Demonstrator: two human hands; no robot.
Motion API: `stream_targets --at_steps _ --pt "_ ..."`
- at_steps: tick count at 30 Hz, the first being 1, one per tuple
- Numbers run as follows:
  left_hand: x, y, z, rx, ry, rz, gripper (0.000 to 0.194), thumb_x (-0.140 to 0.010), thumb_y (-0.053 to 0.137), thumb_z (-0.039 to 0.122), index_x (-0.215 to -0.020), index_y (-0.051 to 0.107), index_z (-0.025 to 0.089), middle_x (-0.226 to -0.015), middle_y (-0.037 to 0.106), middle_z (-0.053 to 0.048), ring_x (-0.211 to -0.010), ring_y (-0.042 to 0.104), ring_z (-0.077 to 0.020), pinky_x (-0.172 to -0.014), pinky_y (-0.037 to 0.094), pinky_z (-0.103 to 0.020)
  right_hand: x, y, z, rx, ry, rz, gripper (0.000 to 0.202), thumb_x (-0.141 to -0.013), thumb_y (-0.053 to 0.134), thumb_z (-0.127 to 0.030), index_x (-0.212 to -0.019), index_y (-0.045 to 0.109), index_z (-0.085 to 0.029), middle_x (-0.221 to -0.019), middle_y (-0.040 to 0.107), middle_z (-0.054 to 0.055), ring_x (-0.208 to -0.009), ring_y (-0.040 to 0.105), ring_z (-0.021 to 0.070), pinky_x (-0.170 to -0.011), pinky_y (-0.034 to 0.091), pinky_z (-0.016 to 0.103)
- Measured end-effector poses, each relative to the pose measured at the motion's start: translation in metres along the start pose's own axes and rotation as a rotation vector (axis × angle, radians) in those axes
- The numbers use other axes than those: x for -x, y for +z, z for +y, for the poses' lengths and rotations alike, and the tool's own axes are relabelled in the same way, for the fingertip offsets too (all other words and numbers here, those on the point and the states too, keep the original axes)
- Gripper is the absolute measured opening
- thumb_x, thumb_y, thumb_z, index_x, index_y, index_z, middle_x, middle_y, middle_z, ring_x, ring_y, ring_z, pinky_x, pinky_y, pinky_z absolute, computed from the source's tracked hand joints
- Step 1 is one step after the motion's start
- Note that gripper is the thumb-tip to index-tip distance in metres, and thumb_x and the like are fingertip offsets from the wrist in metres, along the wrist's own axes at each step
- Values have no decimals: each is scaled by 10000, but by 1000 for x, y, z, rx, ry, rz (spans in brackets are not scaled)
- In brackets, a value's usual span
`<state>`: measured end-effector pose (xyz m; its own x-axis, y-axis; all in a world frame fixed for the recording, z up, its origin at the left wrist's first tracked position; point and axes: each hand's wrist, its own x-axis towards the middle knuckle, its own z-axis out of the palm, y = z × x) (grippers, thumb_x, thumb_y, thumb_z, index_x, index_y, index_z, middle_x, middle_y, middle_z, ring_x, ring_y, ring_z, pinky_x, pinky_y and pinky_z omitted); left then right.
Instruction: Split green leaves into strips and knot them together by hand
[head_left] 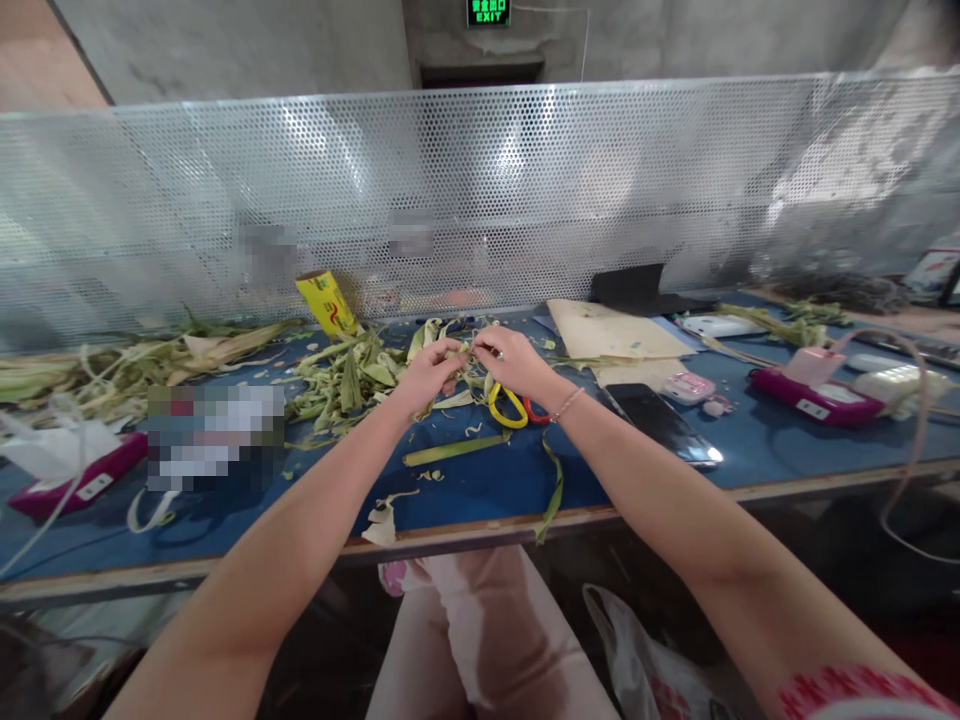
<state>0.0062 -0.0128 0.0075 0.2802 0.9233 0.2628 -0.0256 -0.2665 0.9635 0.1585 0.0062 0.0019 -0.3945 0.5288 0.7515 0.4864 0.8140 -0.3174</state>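
My left hand (pixel 433 373) and my right hand (pixel 512 357) meet over the blue tabletop, fingertips almost touching. Both are closed in a pinch on a thin, pale corn husk strip (pixel 469 353), mostly covered by the fingers. To the left of my left hand lies a heap of pale green twisted corn husk pieces (pixel 337 385). Scissors show a yellow handle loop (pixel 508 408) under my right hand; a red loop (pixel 535 411) sits by the wrist. Closer to me are a flat green husk strip (pixel 456 450) and a curled one (pixel 553 485).
Longer dry husks (pixel 187 360) spread at the left, near a yellow box (pixel 328 303). On the right are brown paper sheets (pixel 600 332), a black phone (pixel 664 425) and a purple power strip (pixel 816 398) with cables. A perforated metal screen (pixel 480 190) stands along the table's back.
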Motion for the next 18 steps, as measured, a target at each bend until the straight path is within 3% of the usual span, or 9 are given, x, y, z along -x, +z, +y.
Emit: stream_targets --at_steps 18 --pt "0 0 1 64 -21 -15 174 -664 614 229 -659 451 169 -482 435 84 -287 330 -19 -335 251 -191 -2 0 3 -285 104 2 57 -737 532 -222 -762 545 -172 -751 572 21 -693 521 120 -570 416 232"
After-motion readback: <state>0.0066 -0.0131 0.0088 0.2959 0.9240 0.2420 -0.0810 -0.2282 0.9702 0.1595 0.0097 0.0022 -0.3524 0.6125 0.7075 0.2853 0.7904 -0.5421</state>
